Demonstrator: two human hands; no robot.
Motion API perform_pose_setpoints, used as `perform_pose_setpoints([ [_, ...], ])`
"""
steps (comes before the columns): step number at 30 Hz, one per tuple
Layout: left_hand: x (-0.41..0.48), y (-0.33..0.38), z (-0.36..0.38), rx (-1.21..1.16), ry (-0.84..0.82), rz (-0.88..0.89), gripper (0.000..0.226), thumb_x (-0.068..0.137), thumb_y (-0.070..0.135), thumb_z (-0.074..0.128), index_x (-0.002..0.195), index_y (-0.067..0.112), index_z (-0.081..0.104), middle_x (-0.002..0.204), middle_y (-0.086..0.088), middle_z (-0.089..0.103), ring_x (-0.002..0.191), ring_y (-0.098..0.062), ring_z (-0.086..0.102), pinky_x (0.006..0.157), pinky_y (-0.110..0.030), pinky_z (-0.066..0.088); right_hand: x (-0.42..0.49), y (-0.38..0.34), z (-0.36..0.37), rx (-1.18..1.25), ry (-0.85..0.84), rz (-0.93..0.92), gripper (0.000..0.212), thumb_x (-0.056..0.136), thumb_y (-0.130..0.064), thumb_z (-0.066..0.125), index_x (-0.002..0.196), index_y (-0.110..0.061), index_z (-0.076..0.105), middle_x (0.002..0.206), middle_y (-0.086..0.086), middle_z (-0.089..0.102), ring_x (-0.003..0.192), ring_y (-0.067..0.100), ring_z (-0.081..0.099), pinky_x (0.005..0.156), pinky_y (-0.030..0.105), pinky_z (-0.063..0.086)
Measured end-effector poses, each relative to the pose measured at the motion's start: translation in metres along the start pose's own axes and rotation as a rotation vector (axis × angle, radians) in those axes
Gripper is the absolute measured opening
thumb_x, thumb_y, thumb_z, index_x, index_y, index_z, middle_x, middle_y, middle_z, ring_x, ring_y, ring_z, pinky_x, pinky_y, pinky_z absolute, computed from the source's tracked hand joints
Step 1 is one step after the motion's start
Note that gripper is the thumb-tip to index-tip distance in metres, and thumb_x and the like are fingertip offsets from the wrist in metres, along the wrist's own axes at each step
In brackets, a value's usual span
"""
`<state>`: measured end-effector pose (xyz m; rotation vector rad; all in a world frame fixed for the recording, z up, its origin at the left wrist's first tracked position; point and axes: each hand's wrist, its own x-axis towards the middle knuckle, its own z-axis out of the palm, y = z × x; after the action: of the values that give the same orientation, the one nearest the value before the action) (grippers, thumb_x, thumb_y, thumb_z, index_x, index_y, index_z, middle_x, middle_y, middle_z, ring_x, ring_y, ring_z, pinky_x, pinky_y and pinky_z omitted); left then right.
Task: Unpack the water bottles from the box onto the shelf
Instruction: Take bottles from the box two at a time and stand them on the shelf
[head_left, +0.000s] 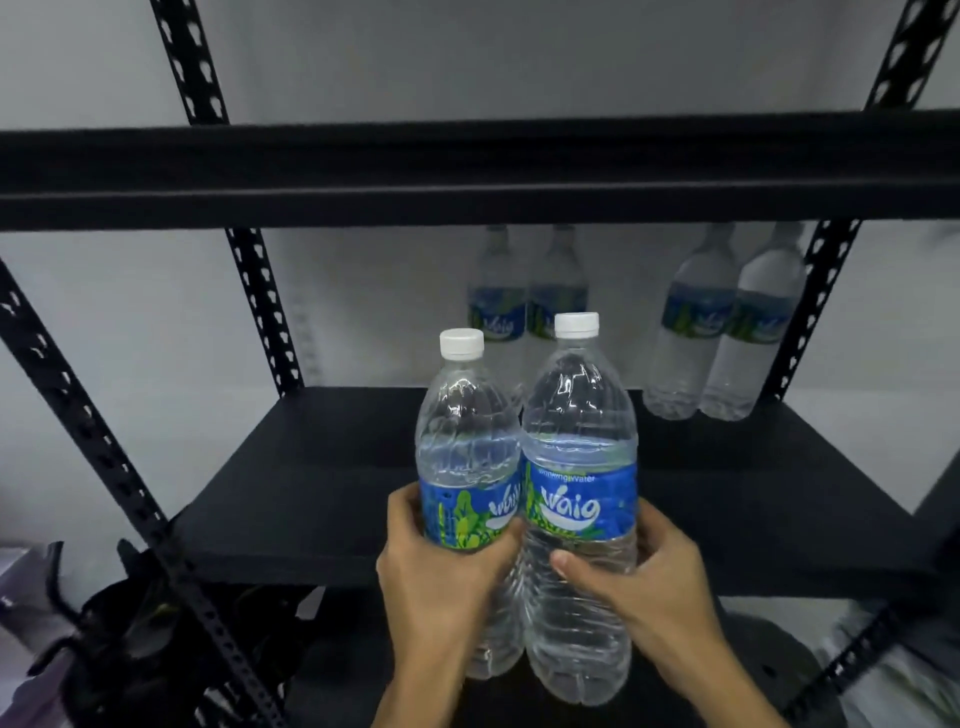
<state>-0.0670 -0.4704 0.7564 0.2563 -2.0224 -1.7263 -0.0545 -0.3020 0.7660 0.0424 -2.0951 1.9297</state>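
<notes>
I hold two clear water bottles with white caps and blue labels upright in front of the black shelf (322, 467). My left hand (441, 577) grips the left bottle (467, 447) around its label. My right hand (649, 582) grips the right bottle (579, 441) just below its label. The two bottles touch side by side, and their bases hang below the shelf's front edge. Several more bottles of the same kind stand at the back of the shelf: a pair (524, 301) behind my bottles and a pair (727, 322) at the right. The box is out of view.
An upper shelf beam (467, 171) crosses the view above the bottles. Perforated black uprights (265, 312) stand at the corners, with a near-left one (104, 447) slanting across. Dark objects (156, 649) lie low at the left. The shelf's left half holds nothing.
</notes>
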Motion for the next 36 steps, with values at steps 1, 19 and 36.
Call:
perform_pose_setpoints([
  [1,0.006,0.005,0.004,0.006,-0.004,0.016,0.066,0.047,0.028,0.099,0.099,0.028,0.059,0.080,0.014,0.073,0.069,0.010,0.068,0.055,-0.005,0.048,0.007,-0.002,-0.001,-0.002,0.001,-0.014,0.052,0.052,0.001,0.091,0.096,-0.017,0.069,0.086,-0.005,0.077,0.077,0.012,0.074,0.063,0.018,0.055],
  [19,0.084,0.010,0.075,-0.030,0.027,0.098,0.069,0.053,0.024,0.099,0.108,0.018,0.057,0.084,0.018,0.068,0.070,0.017,0.065,0.059,-0.003,0.047,0.110,0.020,-0.008,-0.019,0.030,-0.105,0.055,0.058,-0.008,0.091,0.106,-0.016,0.067,0.094,-0.004,0.076,0.086,0.010,0.073,0.073,0.022,0.058],
  [36,0.104,-0.012,0.097,-0.067,-0.046,0.192,0.072,0.063,0.022,0.095,0.116,0.023,0.047,0.101,0.011,0.069,0.086,0.009,0.069,0.071,-0.007,0.051,0.140,0.056,-0.007,0.010,-0.025,-0.113,0.076,0.061,-0.012,0.090,0.128,-0.015,0.055,0.109,-0.004,0.072,0.098,0.008,0.070,0.083,0.026,0.058],
])
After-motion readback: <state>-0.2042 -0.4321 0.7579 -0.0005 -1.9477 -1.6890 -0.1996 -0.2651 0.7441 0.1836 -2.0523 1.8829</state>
